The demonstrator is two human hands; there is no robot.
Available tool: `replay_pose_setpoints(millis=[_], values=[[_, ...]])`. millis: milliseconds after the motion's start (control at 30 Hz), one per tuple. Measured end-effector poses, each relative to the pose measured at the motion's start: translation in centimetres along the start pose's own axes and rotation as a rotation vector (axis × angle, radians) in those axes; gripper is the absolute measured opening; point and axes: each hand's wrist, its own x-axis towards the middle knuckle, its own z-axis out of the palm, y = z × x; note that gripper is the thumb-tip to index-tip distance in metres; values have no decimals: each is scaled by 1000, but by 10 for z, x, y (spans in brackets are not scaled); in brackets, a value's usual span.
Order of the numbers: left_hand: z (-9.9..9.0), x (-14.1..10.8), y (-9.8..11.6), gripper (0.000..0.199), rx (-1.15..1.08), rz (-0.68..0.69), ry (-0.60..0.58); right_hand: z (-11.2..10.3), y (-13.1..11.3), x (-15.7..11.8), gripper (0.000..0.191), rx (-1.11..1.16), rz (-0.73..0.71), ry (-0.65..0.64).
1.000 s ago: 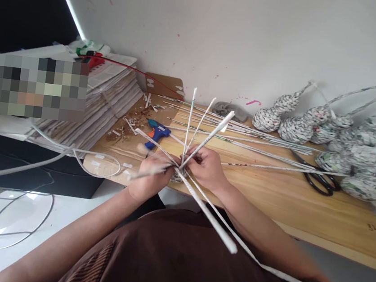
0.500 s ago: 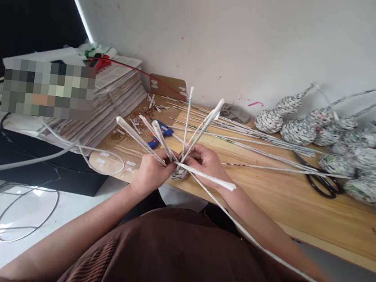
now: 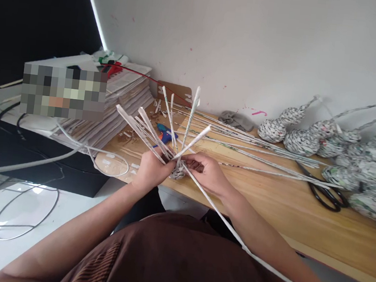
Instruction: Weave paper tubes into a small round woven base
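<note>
A small woven paper piece (image 3: 177, 173) is held between my hands above the table's front edge. Several rolled paper spokes (image 3: 191, 142) fan up and outward from it. My left hand (image 3: 154, 168) is closed around the left side of the piece and the spoke bases there. At the right side, my right hand (image 3: 208, 172) has its fingers curled in against the weave, thumb and fingertips close together. A long paper strand (image 3: 216, 207) runs from the weave past my right hand and over my right forearm to the lower right.
A blue glue gun (image 3: 166, 136) lies behind my hands. Loose paper rods (image 3: 258, 145) stretch across the wooden table (image 3: 269, 204). Black scissors (image 3: 326, 195) lie right, beside several woven gourd-like shapes (image 3: 301, 140). Left stand a newspaper stack (image 3: 124, 100) and a pale cable (image 3: 35, 166).
The piece has turned in my hands. The spoke that pointed right over my right wrist now points up and right, and others lean further left. The view has shifted slightly.
</note>
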Motion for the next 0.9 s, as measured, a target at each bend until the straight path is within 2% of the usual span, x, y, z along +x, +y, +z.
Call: replay_pose_setpoints(millis=[100,233,367,500,700,833,900], values=[[0,1,-1,5,-59,-61,8,4,3,0,42,68,37,-15],[5,1,-5,9,-160,-88,-17,14,5,1,23,29,81,171],[14,0,-13,19,-304,-101,-19,17,4,1,12,-38,40,254],[16,1,-13,24,-427,-146,-60,13,-2,0,10,-77,-6,280],[14,3,-7,27,-616,-291,-110,12,-5,-1,11,-72,19,264],[18,3,-8,33,-652,-326,-142,17,-3,0,18,-105,8,305],[17,3,-7,37,-653,-327,-181,19,-2,1,16,-142,-11,327]])
